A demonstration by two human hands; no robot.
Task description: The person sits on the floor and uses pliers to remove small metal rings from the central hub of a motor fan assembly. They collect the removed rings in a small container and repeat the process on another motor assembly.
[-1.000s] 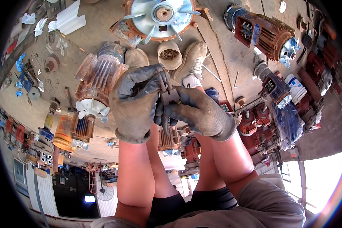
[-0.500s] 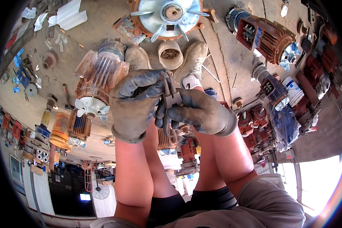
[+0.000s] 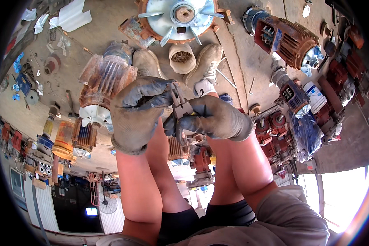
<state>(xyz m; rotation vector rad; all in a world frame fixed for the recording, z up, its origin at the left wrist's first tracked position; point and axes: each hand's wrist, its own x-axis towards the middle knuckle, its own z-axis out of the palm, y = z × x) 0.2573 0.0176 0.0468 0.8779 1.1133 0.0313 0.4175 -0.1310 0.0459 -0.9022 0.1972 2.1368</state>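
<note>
Both my hands wear dark-coated work gloves and meet above my knees. My right hand [image 3: 217,117] is wrapped round grey pliers [image 3: 181,108], their two jaws pointing up and slightly apart and the handles partly hidden by my fingers. My left hand [image 3: 137,110] is closed, thumb and fingertips pinched together at the tips of the jaws. Whatever is in that pinch is too small or too hidden to make out. Beyond the hands, a pale pot [image 3: 182,59] with thin brown strands inside stands between my shoes, below a large motor with a pale blue fan [image 3: 184,16].
A rusty ribbed motor [image 3: 106,78] with a white fan lies at the left. Another rusty motor [image 3: 289,39] with an uncovered terminal box lies at the far right. A white bucket [image 3: 315,98] stands near more motors. Paper sheets [image 3: 71,17] and loose tools lie on the floor.
Both hands have shifted slightly left, and the pliers now tilt more to the left. My left hand stays pinched at the jaw tips.
</note>
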